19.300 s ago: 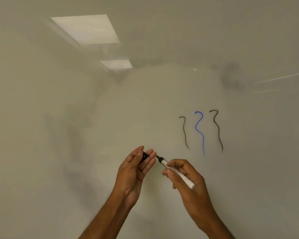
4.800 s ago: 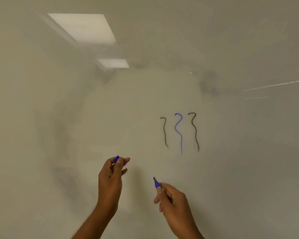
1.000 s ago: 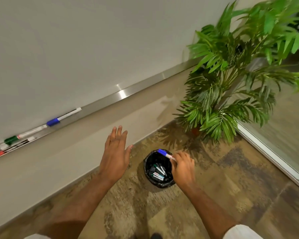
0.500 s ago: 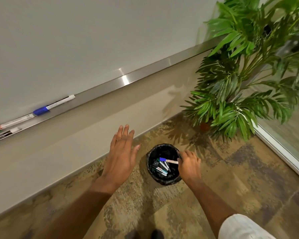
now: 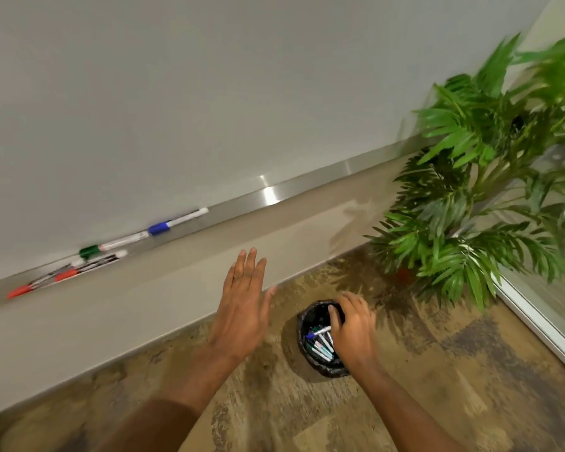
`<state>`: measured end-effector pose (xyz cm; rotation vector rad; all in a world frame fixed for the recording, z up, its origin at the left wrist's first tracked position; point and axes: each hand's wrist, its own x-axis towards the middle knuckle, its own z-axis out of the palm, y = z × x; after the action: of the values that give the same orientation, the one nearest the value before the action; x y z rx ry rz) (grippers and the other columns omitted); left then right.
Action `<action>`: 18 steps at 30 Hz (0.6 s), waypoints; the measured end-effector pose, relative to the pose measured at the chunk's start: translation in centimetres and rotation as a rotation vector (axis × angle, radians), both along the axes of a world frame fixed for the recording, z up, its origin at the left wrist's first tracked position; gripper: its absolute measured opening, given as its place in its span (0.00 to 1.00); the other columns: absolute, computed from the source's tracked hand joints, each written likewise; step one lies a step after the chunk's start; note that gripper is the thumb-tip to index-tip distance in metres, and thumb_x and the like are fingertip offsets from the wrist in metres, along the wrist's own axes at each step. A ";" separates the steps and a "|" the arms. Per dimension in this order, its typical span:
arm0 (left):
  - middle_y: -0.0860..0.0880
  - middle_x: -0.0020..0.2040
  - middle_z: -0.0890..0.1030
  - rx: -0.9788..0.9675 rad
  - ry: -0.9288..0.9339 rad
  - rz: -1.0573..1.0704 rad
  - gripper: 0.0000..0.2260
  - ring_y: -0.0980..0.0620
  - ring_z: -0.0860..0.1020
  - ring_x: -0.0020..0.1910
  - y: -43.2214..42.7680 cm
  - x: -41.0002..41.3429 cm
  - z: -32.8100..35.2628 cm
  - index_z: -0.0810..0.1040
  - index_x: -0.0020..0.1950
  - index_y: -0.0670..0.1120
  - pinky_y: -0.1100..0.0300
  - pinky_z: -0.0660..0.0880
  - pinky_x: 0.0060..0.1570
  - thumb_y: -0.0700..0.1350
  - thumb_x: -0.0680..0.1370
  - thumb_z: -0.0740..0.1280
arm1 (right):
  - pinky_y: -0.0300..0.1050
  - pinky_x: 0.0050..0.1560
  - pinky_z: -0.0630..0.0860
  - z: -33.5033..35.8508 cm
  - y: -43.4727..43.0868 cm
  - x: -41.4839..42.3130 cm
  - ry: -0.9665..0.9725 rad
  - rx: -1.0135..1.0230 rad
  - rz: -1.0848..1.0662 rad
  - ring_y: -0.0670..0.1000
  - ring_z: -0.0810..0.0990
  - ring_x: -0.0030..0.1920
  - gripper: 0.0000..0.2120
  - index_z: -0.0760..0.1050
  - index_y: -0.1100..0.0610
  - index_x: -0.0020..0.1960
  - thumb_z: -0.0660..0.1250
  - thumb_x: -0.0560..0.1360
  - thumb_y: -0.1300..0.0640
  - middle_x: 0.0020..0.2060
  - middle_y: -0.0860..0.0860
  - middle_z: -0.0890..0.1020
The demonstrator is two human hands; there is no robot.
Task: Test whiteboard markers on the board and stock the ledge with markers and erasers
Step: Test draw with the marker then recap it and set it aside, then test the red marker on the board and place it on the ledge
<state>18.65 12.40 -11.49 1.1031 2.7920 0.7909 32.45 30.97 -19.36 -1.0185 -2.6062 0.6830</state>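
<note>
Nearest, at 6 o'clock of the view, the left hand (image 5: 242,308) hangs flat above the floor, its fingers straight and close together, holding nothing. Just right of it, at 5 o'clock, the right hand (image 5: 353,327) is curved over the far rim of the small black bin (image 5: 330,371). A blue-capped marker (image 5: 317,331) lies on top of the discarded markers (image 5: 323,349) inside, with its white end at the thumb. I cannot tell whether the thumb is pinching it or has let it go.

Farther off, at 9 o'clock, the metal ledge (image 5: 274,194) carries a blue-capped pen (image 5: 177,221), a green-capped pen (image 5: 111,246), a dark pen (image 5: 101,261) and two red-capped pens (image 5: 66,275), all lying along it. No eraser shows on the part of the ledge in view. The whiteboard (image 5: 209,93) fills 12 o'clock and a potted plant (image 5: 486,190) stands at 3 o'clock.

By my reading, sorting is well under way: several markers are kept and several rejected. The erasers are not yet stocked, and any remaining markers are out of view.

Half a second ago the right hand pinched this marker above the bin's mouth. Now the marker lies lower among the rest, and the hand has moved to the rim. The view has swung left, bringing the red pens into view. About five seconds ago both hands were at the board, holding a blue marker and its cap.
</note>
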 end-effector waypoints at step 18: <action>0.46 0.82 0.58 0.097 0.328 0.349 0.25 0.49 0.51 0.82 -28.6 -8.3 14.9 0.63 0.80 0.44 0.53 0.49 0.80 0.54 0.86 0.54 | 0.49 0.65 0.70 19.2 -28.4 -16.6 0.536 0.085 0.485 0.51 0.73 0.67 0.14 0.80 0.54 0.60 0.64 0.79 0.51 0.63 0.50 0.80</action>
<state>10.33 -16.15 3.42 0.8300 3.3162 0.8457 15.85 2.62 -0.18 -0.1256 -2.3630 0.8038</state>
